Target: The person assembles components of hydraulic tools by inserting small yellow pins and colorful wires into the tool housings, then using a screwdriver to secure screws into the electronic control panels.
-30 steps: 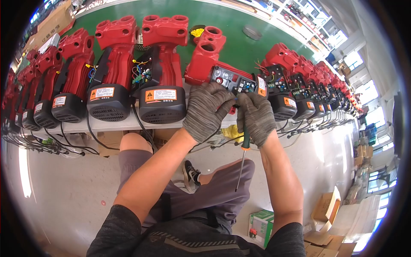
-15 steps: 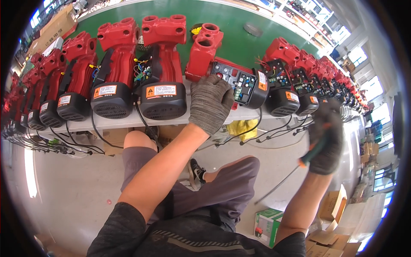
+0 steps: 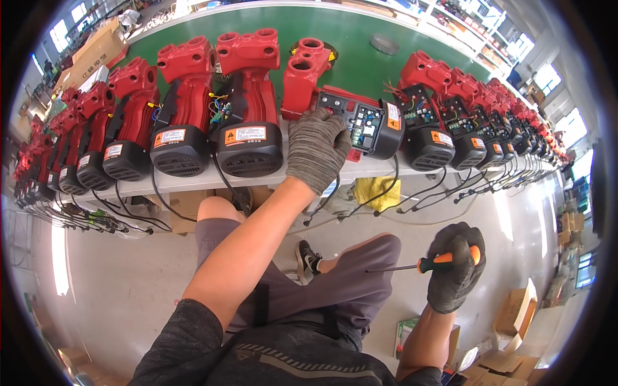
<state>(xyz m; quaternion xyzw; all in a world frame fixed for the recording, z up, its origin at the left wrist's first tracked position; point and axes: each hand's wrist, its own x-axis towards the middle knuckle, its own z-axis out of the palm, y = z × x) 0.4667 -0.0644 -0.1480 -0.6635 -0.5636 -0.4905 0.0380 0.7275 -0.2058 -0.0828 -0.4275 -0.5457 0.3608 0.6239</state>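
In front of me a red pump point(image 3: 301, 82) with a black motor end lies on its side on the bench, its box uncovered and a circuit board point(image 3: 367, 125) showing. My left hand point(image 3: 315, 149), in a grey knit glove, is closed on the near edge of this pump, fingertips curled over the black box; what lies under them is hidden. Away from the bench, over the floor at the right, my gloved right hand point(image 3: 456, 267) is wrapped round the handle of a screwdriver point(image 3: 429, 264). Its handle is orange and dark green, and the long thin shaft points left.
Several red pumps point(image 3: 250, 96) line the bench's left side, their black cables hanging over the front edge. More pumps with exposed boards point(image 3: 425, 109) stand at the right. A green mat point(image 3: 351, 38) covers the bench. Cardboard boxes point(image 3: 515, 312) sit on the floor at lower right.
My right hand has come down and left with the screwdriver, whose shaft has swung from slanting down-left to nearly level. The left hand stays on the pump. The view has shifted slightly.
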